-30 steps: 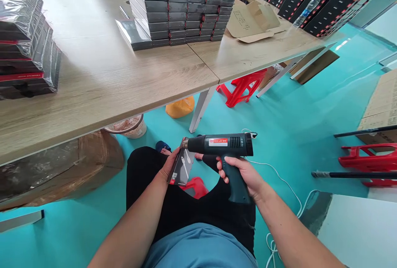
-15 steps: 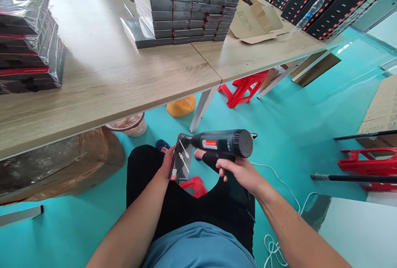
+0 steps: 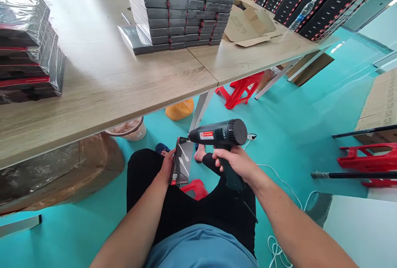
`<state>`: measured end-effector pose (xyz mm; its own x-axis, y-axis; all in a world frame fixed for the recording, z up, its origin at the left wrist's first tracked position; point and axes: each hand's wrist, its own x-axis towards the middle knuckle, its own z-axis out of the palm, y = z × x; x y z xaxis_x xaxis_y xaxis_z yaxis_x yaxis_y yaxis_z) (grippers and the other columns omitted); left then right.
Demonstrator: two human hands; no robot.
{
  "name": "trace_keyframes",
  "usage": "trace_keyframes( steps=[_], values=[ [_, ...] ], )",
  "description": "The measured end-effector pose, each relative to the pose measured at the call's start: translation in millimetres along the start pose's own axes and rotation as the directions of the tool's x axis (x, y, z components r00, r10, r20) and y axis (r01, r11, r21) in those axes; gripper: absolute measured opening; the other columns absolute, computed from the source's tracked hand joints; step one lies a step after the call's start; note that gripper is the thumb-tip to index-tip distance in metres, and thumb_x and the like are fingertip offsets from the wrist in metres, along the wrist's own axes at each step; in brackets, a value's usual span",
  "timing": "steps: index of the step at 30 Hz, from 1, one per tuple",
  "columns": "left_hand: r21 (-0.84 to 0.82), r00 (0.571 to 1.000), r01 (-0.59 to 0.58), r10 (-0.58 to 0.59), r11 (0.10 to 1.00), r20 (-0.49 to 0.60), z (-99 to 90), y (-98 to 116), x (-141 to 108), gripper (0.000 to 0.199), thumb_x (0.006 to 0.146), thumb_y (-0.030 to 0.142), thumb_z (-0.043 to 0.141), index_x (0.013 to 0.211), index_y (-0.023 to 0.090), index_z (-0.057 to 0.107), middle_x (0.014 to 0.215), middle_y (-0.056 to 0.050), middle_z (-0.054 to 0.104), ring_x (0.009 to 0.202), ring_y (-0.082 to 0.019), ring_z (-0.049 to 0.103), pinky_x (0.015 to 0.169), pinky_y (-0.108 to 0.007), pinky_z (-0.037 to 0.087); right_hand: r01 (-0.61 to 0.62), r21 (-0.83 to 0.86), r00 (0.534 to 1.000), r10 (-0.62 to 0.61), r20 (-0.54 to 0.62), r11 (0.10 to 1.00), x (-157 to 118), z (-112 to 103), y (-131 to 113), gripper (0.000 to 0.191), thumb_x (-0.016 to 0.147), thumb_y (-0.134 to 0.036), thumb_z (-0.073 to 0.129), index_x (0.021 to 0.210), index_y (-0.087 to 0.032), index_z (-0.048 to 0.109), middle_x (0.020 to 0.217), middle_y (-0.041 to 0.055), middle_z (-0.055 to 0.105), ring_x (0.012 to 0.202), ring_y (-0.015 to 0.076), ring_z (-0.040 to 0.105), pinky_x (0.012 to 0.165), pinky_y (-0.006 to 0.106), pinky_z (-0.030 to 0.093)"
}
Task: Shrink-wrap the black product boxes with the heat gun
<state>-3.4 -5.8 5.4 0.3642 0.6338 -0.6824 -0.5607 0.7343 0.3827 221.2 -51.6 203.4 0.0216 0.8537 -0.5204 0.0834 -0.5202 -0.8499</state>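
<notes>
Between my knees, my left hand (image 3: 168,163) grips the left edge of a thin dark box (image 3: 182,164) with a white cable printed on its face. A dark heat gun (image 3: 221,132) with a red label is in my right hand (image 3: 234,160), fingers wrapped round its handle. Its nozzle points left and lies over the box's top edge; whether the two touch I cannot tell. The box is upright, tilted slightly, its printed side towards me.
On the wooden table (image 3: 118,90) stand a tall stack of dark boxes (image 3: 186,11) and film-wrapped boxes (image 3: 31,53). Flattened cardboard (image 3: 248,26) lies farther right. Below are a waste basket (image 3: 133,129), a yellow bag (image 3: 180,109) and a red stool (image 3: 240,90). A white cord (image 3: 281,181) runs across the floor.
The heat gun has risen a little and shifted left, its nozzle moving from the box's upper face to its top edge. My left hand still holds the box.
</notes>
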Motion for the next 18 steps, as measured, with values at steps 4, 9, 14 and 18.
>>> trace_keyframes(
  steps=[4,9,14,18],
  values=[
    [-0.025,0.999,0.036,-0.035,0.999,0.028,-0.3,2,2,0.037,0.086,0.046,0.064,0.094,0.011,0.071,0.073,-0.010,0.073,0.064,-0.024,0.071,0.060,-0.032,0.055,-0.038,0.048,0.999,0.039,-0.017,0.998,0,-7,4,0.023,0.079,-0.039,0.072,0.081,-0.016,0.072,0.077,0.0047,0.071,0.062,0.0146,0.063,0.054,0.026,0.053],
    [-0.035,0.999,0.043,-0.041,0.998,0.030,4.2,2,4,0.037,0.088,0.045,0.062,0.098,0.010,0.071,0.075,-0.011,0.074,0.066,-0.025,0.071,0.064,-0.034,0.057,-0.005,0.080,1.000,0.004,0.007,0.997,-3,0,1,0.021,0.079,-0.035,0.074,0.088,-0.017,0.073,0.080,0.0038,0.072,0.063,0.0143,0.064,0.053,0.025,0.053],
    [-0.023,1.000,-0.004,0.005,1.000,0.024,-0.3,0,7,0.036,0.084,0.046,0.067,0.097,0.012,0.070,0.074,-0.007,0.073,0.064,-0.024,0.071,0.063,-0.034,0.057,-0.033,0.065,0.997,0.029,0.071,0.997,-6,3,-8,0.021,0.079,-0.036,0.074,0.086,-0.016,0.072,0.079,0.0045,0.072,0.062,0.0140,0.064,0.053,0.025,0.053],
    [-0.045,1.000,0.016,-0.015,0.999,0.028,-3.5,1,7,0.038,0.084,0.046,0.066,0.099,0.011,0.071,0.075,-0.009,0.073,0.066,-0.024,0.071,0.064,-0.033,0.057,-0.029,-0.009,0.999,0.028,-0.042,1.000,0,-1,-10,0.019,0.078,-0.035,0.072,0.082,-0.016,0.071,0.078,0.0044,0.071,0.062,0.0139,0.063,0.053,0.025,0.053]
  ],
)
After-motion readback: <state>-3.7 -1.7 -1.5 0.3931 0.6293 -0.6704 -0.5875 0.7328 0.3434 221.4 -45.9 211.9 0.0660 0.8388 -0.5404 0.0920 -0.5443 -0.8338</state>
